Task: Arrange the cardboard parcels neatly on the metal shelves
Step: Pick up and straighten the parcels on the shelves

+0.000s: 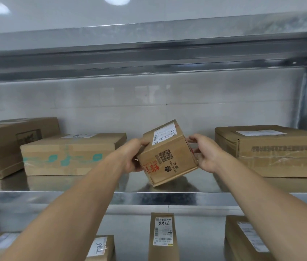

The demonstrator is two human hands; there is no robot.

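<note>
A small cardboard parcel point(167, 155) with a QR code, red print and a white label is tilted over the middle metal shelf point(148, 196), its lower corner near the shelf surface. My left hand point(132, 157) grips its left side and my right hand point(205, 153) grips its right side. It sits in the gap between a flat parcel with teal tape point(69, 155) on the left and a wide taped parcel point(273, 149) on the right.
A taller box point(0, 146) stands at the far left of the same shelf. On the shelf below stand several labelled parcels, among them an upright one point(163, 236) and one at the right point(246, 242). An upper shelf point(148, 59) runs overhead.
</note>
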